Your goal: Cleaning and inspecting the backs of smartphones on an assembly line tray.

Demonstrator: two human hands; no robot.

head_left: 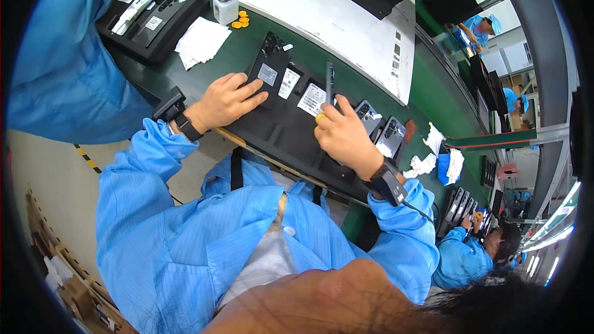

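A: Where is the left hand (229,100)?

B: At the left end of the black tray (272,139). Its fingers are slightly apart, with the tips against the near part of a labelled phone (270,60) at the tray's far left corner. Whether the thumb grips from below cannot be told.

A: And the right hand (348,135)?

B: It is above the tray, right of the middle. Thumb and fingers are drawn narrow on the lower end of an edge-on phone (330,79), which points toward the far edge of the bench (266,31). A yellow band (320,117) shows on one finger.

A: What else does the tray bear?

B: White printed labels (289,83) show between the hands; two more phones (391,137) lie toward the far right corner.

A: And the bench around it?

B: Along its far edge lies a white board (346,18). Left of this stand a small bottle (226,9) and orange pieces (241,21), with a white cloth (202,42) nearer. At the bench's left end, a co-worker's blue sleeve (74,62) adjoins a second tray (114,36).
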